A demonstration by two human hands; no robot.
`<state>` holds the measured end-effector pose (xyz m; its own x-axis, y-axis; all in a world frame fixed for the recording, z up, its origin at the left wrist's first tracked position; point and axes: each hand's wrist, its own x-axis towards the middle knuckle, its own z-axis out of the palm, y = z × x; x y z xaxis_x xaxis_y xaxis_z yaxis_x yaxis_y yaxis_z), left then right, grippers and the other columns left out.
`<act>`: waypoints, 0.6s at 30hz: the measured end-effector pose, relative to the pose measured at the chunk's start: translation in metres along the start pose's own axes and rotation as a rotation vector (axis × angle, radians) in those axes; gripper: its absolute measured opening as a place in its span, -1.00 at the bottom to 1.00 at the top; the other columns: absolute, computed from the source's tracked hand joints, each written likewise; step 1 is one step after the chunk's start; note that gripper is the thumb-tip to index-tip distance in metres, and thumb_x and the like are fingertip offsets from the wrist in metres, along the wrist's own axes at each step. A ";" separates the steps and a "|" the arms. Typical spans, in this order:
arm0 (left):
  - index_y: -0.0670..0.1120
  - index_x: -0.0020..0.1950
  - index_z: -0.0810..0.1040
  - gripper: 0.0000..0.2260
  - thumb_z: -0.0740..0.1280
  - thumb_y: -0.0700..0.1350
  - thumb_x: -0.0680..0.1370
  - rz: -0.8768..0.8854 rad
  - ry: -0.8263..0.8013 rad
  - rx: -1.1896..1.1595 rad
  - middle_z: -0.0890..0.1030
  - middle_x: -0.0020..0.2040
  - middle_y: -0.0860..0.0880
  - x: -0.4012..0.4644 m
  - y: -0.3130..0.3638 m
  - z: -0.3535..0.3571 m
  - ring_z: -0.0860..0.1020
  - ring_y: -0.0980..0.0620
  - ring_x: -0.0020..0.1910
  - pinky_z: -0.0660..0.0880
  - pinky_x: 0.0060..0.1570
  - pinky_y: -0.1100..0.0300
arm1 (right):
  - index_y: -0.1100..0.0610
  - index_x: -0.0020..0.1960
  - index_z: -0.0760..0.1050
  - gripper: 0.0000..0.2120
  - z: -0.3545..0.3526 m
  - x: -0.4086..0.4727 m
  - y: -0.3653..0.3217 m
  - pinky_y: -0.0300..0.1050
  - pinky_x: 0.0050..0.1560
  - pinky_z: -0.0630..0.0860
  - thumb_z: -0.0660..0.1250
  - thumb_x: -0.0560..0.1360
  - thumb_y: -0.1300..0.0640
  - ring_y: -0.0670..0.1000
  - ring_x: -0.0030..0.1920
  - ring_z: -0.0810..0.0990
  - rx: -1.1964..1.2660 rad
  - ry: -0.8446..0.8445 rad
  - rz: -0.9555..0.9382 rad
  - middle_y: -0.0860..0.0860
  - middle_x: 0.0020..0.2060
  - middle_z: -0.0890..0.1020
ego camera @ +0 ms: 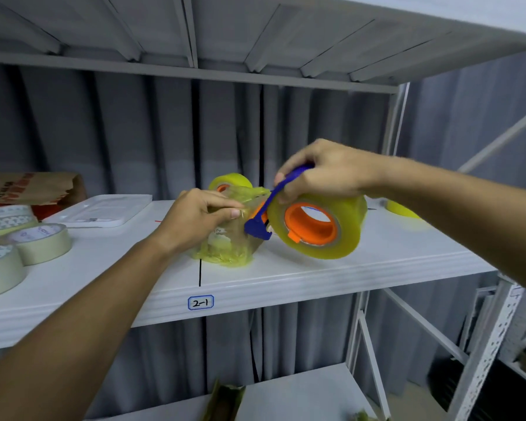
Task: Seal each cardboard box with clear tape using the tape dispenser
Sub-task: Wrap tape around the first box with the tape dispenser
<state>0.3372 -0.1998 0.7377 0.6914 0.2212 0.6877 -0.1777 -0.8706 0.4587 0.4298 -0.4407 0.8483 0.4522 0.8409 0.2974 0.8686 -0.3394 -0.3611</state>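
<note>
At the far left of the frame, three rolls of beige masking tape (40, 243) lie flat near the front edge of the white shelf (316, 275); behind them are a brown paper bag (31, 186) and a flat white tray (104, 211). Bare shelf surface lies between the masking rolls and the centre.

At centre, the left hand (201, 218) rests on a small box wrapped in clear tape (228, 238), its fingers curled over the top and the thumb pinching the film. The box stands on the shelf, set back from the front edge, just above the label "2-1" (200, 302). A second yellowish tape roll (230, 182) stands directly behind the box.

Right of centre, the right hand (325, 174) grips the blue handle of the tape dispenser (274, 202), fingers clamped around it. The dispenser's long axis runs from upper right down to lower left, with the cutter end pointing at the box and touching it. Its clear tape roll (316, 226), on an orange core, is tilted with the core opening facing the camera; its lower rim is at or just above the shelf.

Further right, another yellow roll (401, 209) shows partly behind the right forearm. The upright shelf post (392, 123) bounds the right end.
</note>
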 end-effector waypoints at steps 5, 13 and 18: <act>-0.01 0.06 0.75 -0.86 0.50 -0.10 0.51 -0.005 -0.007 0.016 0.73 -0.04 0.14 0.000 0.002 -0.001 0.65 0.22 0.00 0.56 0.15 0.15 | -0.14 -0.01 0.68 -0.82 -0.003 -0.028 0.033 -0.33 -0.18 0.56 0.55 0.41 0.03 -0.14 -0.07 0.67 0.226 0.117 -0.052 -0.19 -0.11 0.70; 0.01 0.07 0.75 -0.86 0.49 -0.11 0.52 -0.024 -0.029 -0.006 0.73 -0.05 0.14 -0.001 0.004 -0.003 0.66 0.19 -0.01 0.58 0.13 0.10 | -0.21 0.13 0.63 -0.70 0.001 -0.055 0.052 -0.41 -0.19 0.54 0.52 0.41 -0.05 -0.22 -0.02 0.63 0.255 0.140 -0.097 -0.25 0.01 0.67; -0.01 0.07 0.75 -0.86 0.49 -0.11 0.52 -0.009 -0.019 -0.017 0.73 -0.05 0.12 0.000 0.002 -0.001 0.67 0.16 -0.01 0.59 0.13 0.06 | -0.19 0.05 0.66 -0.77 -0.008 -0.048 0.040 -0.31 -0.15 0.58 0.53 0.41 -0.03 -0.16 -0.07 0.65 0.143 0.112 -0.080 -0.25 -0.08 0.69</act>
<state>0.3357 -0.2013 0.7392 0.7064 0.2201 0.6728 -0.1832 -0.8612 0.4741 0.4441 -0.4975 0.8266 0.4095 0.8080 0.4236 0.8686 -0.2034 -0.4517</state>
